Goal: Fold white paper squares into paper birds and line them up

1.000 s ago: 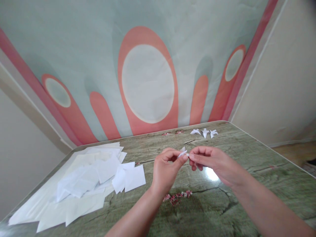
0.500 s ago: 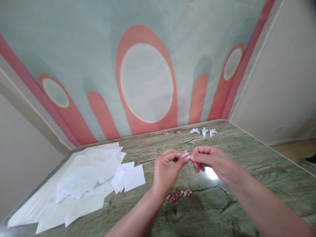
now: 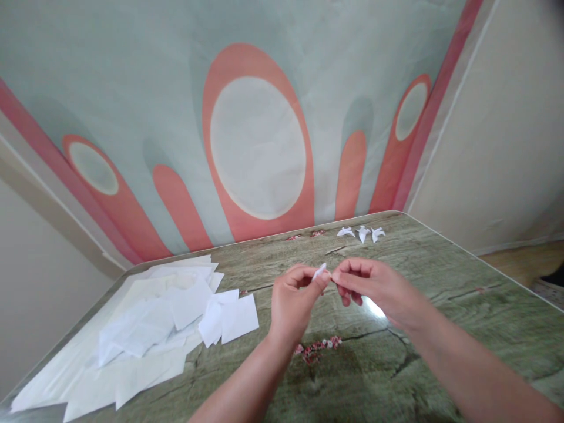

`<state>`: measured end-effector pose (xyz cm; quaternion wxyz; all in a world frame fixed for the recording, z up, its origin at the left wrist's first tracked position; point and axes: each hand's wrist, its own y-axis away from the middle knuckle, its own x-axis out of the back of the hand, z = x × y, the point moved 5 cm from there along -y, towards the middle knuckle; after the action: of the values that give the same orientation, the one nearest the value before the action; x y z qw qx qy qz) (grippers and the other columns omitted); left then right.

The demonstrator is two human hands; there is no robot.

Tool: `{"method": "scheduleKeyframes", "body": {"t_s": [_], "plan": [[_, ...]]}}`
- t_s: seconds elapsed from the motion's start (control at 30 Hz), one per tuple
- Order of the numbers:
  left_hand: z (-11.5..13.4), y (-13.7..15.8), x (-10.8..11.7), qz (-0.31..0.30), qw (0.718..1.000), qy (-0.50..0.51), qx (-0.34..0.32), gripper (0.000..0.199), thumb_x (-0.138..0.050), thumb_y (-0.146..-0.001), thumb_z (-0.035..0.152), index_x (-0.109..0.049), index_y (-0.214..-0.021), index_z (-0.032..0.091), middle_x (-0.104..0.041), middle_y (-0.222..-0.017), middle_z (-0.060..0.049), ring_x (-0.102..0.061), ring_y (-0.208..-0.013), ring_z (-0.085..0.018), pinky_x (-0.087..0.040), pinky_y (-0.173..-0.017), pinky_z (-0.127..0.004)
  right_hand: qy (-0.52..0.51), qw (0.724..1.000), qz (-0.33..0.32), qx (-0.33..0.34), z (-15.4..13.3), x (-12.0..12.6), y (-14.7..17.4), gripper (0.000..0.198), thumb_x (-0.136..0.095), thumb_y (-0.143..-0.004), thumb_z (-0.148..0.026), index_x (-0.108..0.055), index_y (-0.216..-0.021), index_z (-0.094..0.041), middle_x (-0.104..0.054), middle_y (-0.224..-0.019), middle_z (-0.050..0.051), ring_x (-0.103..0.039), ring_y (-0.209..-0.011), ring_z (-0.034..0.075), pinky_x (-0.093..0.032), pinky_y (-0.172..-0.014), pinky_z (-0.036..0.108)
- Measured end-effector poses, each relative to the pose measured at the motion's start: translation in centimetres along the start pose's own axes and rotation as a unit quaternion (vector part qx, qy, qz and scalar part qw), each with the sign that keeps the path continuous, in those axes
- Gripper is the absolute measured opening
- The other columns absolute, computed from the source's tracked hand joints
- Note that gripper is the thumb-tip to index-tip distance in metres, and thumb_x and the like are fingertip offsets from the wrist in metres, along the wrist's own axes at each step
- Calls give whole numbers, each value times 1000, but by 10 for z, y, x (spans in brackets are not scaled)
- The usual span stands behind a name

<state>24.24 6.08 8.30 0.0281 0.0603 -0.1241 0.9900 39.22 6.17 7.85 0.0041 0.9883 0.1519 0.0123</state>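
A small piece of folded white paper (image 3: pixel 319 271) is pinched between the thumb and fingers of my left hand (image 3: pixel 294 299), above the middle of the table. My right hand (image 3: pixel 374 284) has its thumb and forefinger pressed together at the right end of that paper, touching or nearly touching my left thumb. The tip in the right fingers is mostly hidden. Farther back, three small folded white paper figures (image 3: pixel 362 233) stand in a row near the table's far edge.
Loose white sheets (image 3: pixel 150 376) and smaller squares (image 3: pixel 240 319) lie piled on the left of the wood-patterned table (image 3: pixel 440 352). A patterned wall covering (image 3: pixel 259 147) rises behind the far edge. Printed-looking red and white flower marks (image 3: pixel 317 349) show near my left forearm.
The folded paper has turned more upright in my left fingers. Both hands have shifted slightly left, with the right fingertips still closed at its end.
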Motion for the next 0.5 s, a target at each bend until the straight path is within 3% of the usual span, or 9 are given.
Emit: {"method": "scheduleKeyframes", "body": {"t_s": [0.17,0.33,0.5], "plan": [[-16,-2,-3,-13,991,117,69,22,-73,-75,36,-70,-74,14,-60,-64,0,-51,-59,-10,-37,-59,-22,114,991,56,28,-8,-2,4,17,-62,-82,-37,-66,-83,-21,-67,-71,0,-59,-63,13,-43,-58,25],[-18,0,-6,-1,981,163,104,22,-76,-73,35,-69,-74,14,-61,-60,2,-49,-56,-8,-35,-58,-20,259,949,139,116,-22,-2,13,15,-58,-85,-34,-69,-81,-24,-70,-74,0,-61,-67,16,-44,-62,28],[-16,2,-9,13,975,188,120,23,-76,-71,35,-70,-74,13,-60,-57,2,-48,-54,-8,-34,-57,-20,296,927,165,163,-28,-6,18,15,-56,-87,-30,-68,-81,-24,-70,-75,0,-61,-66,16,-44,-63,28]]}}
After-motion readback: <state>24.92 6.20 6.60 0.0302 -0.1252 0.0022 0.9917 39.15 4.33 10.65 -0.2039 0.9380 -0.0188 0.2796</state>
